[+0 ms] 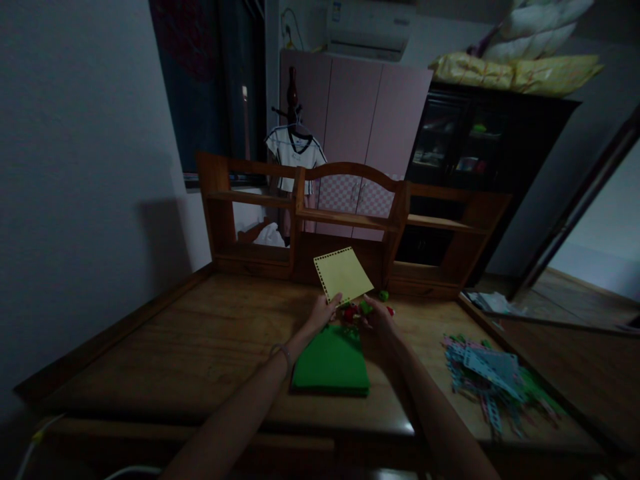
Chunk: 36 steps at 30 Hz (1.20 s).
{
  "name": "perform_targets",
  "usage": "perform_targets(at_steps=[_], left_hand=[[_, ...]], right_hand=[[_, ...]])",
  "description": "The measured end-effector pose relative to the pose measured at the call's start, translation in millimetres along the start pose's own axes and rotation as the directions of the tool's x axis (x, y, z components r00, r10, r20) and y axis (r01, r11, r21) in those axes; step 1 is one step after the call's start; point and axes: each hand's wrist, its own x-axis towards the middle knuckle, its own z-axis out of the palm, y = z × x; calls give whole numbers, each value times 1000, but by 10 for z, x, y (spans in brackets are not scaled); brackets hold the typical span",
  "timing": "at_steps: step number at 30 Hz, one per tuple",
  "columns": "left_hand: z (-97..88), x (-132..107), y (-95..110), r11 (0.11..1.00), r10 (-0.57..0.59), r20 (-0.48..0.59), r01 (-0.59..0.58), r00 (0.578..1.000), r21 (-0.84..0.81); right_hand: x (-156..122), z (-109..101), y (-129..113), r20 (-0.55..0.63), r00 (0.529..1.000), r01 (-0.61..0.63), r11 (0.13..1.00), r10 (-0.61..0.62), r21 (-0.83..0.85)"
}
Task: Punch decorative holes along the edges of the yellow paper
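Observation:
A pale yellow square sheet (344,273) with a row of punched holes along its edges is pinched by my left hand (325,313) at its near corner. My right hand (377,313) is closed around a small green thing (366,307) close to the sheet's right corner; its kind is too dim to name. Between the hands lies a small red item (350,312), partly hidden. Just below my hands, a thick green stack of sheets or a pad (331,363) rests on the wooden table (225,333).
A messy heap of blue, pink and green punched strips and cards (493,373) lies at the table's right. A small green ball-like item (383,295) sits near the wooden shelf unit (345,219) at the back. The room is dim.

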Motion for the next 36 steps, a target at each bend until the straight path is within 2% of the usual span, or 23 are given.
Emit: perform_targets(at_steps=[2,6,10,14,17,20,25,28,36], left_hand=[[5,-5,-5,1000,11,21,-12,1000,22],[16,-18,-4,993,15,54,-21,998,118],[18,-38,24,979,17,96,-36,995,201],[14,-62,44,958,29,136,-66,990,279],[17,-66,45,958,34,143,-73,989,279],[25,-70,65,973,24,138,-54,990,223],[35,-113,136,998,-4,217,-10,976,67],[42,-130,148,999,5,249,-15,968,37],[32,-66,27,971,55,207,-100,977,216]], right_hand=[[55,-58,-14,-30,999,-10,999,9,-35],[201,-228,-40,-30,999,32,976,-39,-214],[272,-325,-18,-5,996,87,962,-92,-259],[283,-321,-4,-21,992,113,957,-123,-268],[278,-305,-25,-44,983,153,937,-176,-314],[261,-290,-63,-50,975,188,922,-217,-337],[212,-246,-99,-53,970,207,922,-237,-326],[207,-227,-97,-86,968,203,935,-237,-292],[210,-213,-96,-58,971,203,928,-232,-313]])
